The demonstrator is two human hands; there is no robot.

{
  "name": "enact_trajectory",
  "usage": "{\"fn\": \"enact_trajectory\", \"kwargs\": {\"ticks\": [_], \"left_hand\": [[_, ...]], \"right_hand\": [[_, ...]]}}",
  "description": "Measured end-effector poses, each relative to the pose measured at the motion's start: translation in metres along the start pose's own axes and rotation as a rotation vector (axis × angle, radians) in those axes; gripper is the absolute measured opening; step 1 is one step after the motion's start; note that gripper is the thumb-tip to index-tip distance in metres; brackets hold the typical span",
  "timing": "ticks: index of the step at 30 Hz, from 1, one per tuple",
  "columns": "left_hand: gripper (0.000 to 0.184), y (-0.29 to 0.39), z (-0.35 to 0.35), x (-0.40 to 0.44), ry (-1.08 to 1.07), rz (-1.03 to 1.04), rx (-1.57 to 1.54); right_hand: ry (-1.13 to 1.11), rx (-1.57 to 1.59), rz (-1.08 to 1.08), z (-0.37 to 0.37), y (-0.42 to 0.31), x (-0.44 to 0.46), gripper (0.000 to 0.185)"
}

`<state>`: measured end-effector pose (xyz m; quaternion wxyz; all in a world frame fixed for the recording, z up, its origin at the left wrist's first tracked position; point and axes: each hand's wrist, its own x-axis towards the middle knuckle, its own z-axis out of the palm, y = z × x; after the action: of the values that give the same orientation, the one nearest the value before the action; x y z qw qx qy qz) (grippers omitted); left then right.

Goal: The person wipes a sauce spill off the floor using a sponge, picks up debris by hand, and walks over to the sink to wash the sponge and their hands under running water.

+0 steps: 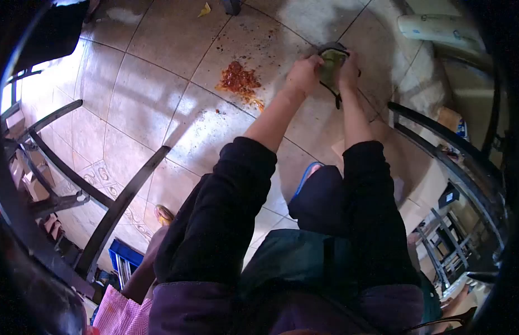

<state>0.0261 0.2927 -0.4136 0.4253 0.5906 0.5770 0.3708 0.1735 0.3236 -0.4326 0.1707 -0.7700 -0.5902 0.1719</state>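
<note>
I am stretching both arms toward the upper right of the frame. My left hand (304, 74) and right hand (349, 73) are clamping opposite sides of a green, black-edged item (330, 64); I cannot tell whether it is touching the tiled floor (153, 84). Left of my hands, a chunky red-brown spill (239, 80) is spreading across the tiles.

Yellow scrap (205, 9) near the top, dark bars (127, 206) at left, blue crate (134, 255) near them, pink checked cloth (123, 315) at lower left, dark rails (432, 124) at right
</note>
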Motion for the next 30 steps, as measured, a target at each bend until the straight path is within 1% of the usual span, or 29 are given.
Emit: {"fn": "enact_trajectory", "kwargs": {"ticks": [1, 2, 3, 4, 6, 8, 10, 12, 14, 15, 17, 18, 19, 20, 21, 22, 24, 25, 27, 28, 29, 30], "left_hand": [[0.014, -0.014, 0.000, 0.004, 0.063, 0.077, 0.109], [0.014, -0.027, 0.001, 0.008, 0.053, 0.087, 0.113], [0.015, -0.038, -0.004, 0.011, 0.024, 0.057, 0.152], [0.016, -0.048, -0.010, 0.017, 0.000, 0.032, 0.196], [0.016, -0.064, -0.021, 0.020, -0.017, 0.087, 0.233], [0.017, -0.075, -0.032, 0.025, -0.034, 0.149, 0.264], [0.018, -0.082, -0.049, 0.030, -0.129, 0.031, 0.414], [0.019, -0.086, -0.067, 0.033, -0.102, 0.035, 0.418], [0.020, -0.089, -0.091, 0.034, -0.062, 0.030, 0.424], [0.019, -0.088, -0.103, 0.031, -0.033, 0.000, 0.440], [0.018, -0.091, -0.128, 0.024, 0.007, -0.029, 0.453], [0.018, -0.095, -0.141, 0.020, 0.004, -0.018, 0.470], [0.019, -0.095, -0.154, 0.013, -0.002, -0.012, 0.485], [0.019, -0.095, -0.167, 0.004, -0.018, -0.073, 0.502], [0.019, -0.091, -0.179, -0.001, -0.041, -0.128, 0.516], [0.019, -0.102, -0.186, -0.005, -0.004, -0.108, 0.563], [0.020, -0.118, -0.199, -0.011, 0.082, -0.094, 0.616], [0.020, -0.122, -0.206, -0.015, 0.134, -0.102, 0.626], [0.022, -0.137, -0.224, -0.018, 0.199, -0.005, 0.743], [0.022, -0.139, -0.232, -0.019, 0.216, -0.020, 0.742], [0.023, -0.142, -0.240, -0.019, 0.236, -0.039, 0.744], [0.024, -0.149, -0.246, -0.019, 0.187, -0.037, 0.761]], "right_hand": [[-0.113, -0.002, 0.051, 0.025, 0.006, -0.004, 0.044], [-0.222, -0.005, 0.100, 0.046, 0.013, -0.006, 0.045], [-0.214, 0.006, 0.107, 0.057, 0.014, -0.009, 0.045], [-0.157, -0.007, 0.080, 0.070, 0.011, -0.011, 0.047], [-0.091, -0.010, 0.054, 0.093, 0.004, -0.017, 0.050], [0.131, -0.377, -0.093, 0.113, -0.005, -0.019, 0.052], [0.135, -0.333, -0.083, 0.127, -0.017, -0.008, 0.054], [0.128, -0.293, -0.071, 0.134, -0.030, -0.005, 0.055], [-0.029, -0.240, -0.182, 0.132, -0.060, 0.000, 0.055], [-0.024, -0.231, -0.191, 0.138, -0.072, 0.000, 0.055], [-0.052, -0.349, -0.359, 0.149, -0.096, -0.001, 0.055], [0.004, -0.374, -0.458, 0.159, -0.103, -0.003, 0.055], [-0.043, -0.375, -0.501, 0.162, -0.115, -0.006, 0.055], [-0.091, -0.377, -0.543, 0.165, -0.126, -0.010, 0.056], [-0.128, -0.331, -0.608, 0.172, -0.133, -0.012, 0.056], [-0.165, -0.291, -0.666, 0.178, -0.136, -0.014, 0.056], [-0.244, -0.116, -0.700, 0.180, -0.146, -0.020, 0.058], [-0.242, -0.130, -0.686, 0.184, -0.148, -0.018, 0.058], [-0.280, -0.025, -0.821, 0.192, -0.150, -0.010, 0.067], [-0.279, -0.026, -0.808, 0.187, -0.150, -0.009, 0.067], [-0.300, -0.096, -0.856, 0.182, -0.152, -0.006, 0.072], [-0.326, -0.162, -0.906, 0.178, -0.155, -0.006, 0.078]]}}
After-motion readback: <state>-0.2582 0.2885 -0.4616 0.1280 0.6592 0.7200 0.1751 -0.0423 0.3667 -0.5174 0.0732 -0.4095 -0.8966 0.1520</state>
